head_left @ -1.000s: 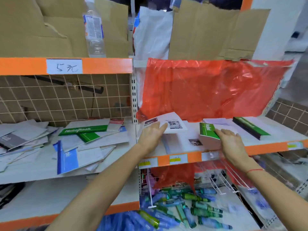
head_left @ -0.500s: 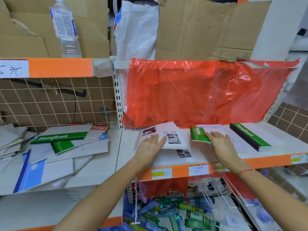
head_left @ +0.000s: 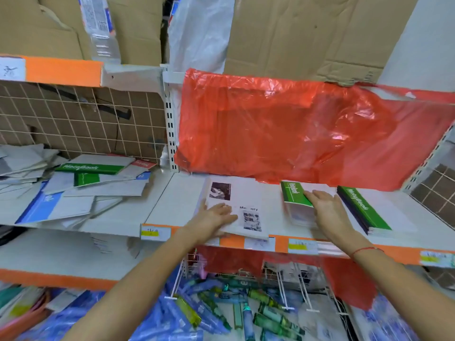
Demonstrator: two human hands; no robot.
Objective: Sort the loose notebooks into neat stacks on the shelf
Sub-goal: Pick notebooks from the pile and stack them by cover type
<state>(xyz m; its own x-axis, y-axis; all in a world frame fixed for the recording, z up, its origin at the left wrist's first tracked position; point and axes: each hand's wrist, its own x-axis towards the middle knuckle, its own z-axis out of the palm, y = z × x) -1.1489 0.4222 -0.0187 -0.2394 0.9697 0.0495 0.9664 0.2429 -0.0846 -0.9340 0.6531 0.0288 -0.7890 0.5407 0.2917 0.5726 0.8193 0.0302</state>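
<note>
A white notebook (head_left: 248, 198) with black photos and the word "Memory" lies on the right shelf (head_left: 177, 200). My left hand (head_left: 214, 217) lies flat on its near left part, fingers straight. To its right is a small stack of green-banded notebooks (head_left: 294, 193); my right hand (head_left: 327, 207) rests flat on it with straight fingers. Further right lies a neat stack of green-banded notebooks (head_left: 362, 207). On the left shelf a loose heap of notebooks (head_left: 81, 188) in white, green and blue lies spread out.
A red plastic sheet (head_left: 295, 134) hangs over the back of the right shelf. Cardboard (head_left: 307, 33) and a plastic bottle (head_left: 98, 28) stand on the top shelf. A wire grid (head_left: 81, 119) backs the left shelf. Below, a wire bin holds several glue tubes (head_left: 246, 308).
The view has moved closer and to the right. The white notebook has slid toward the shelf's front edge under my left hand. My right hand stays on the green-banded stack.
</note>
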